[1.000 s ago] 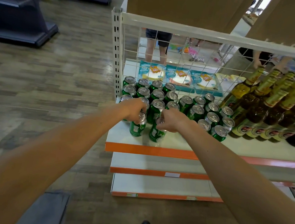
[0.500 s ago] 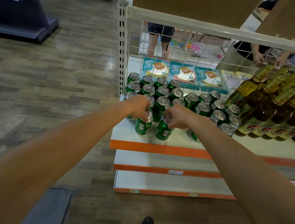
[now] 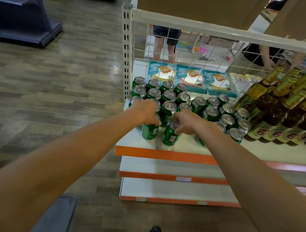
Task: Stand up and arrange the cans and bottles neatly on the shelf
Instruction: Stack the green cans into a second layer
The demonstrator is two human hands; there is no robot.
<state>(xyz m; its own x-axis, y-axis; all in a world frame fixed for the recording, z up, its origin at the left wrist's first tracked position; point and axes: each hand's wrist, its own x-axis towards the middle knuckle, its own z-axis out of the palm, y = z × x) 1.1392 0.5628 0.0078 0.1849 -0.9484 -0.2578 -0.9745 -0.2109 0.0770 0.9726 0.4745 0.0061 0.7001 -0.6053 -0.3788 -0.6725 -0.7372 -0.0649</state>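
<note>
Glossy metal cans (image 3: 169, 97), glass bottles (image 3: 278, 112), wood-look floor (image 3: 58, 89)

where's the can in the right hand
Head view, left of centre: the green can sits near the shelf's front edge, gripped at its top by the right hand, just right of the other can under the left hand.

Can (image 3: 149, 132) top under left hand (image 3: 146, 111).
</note>
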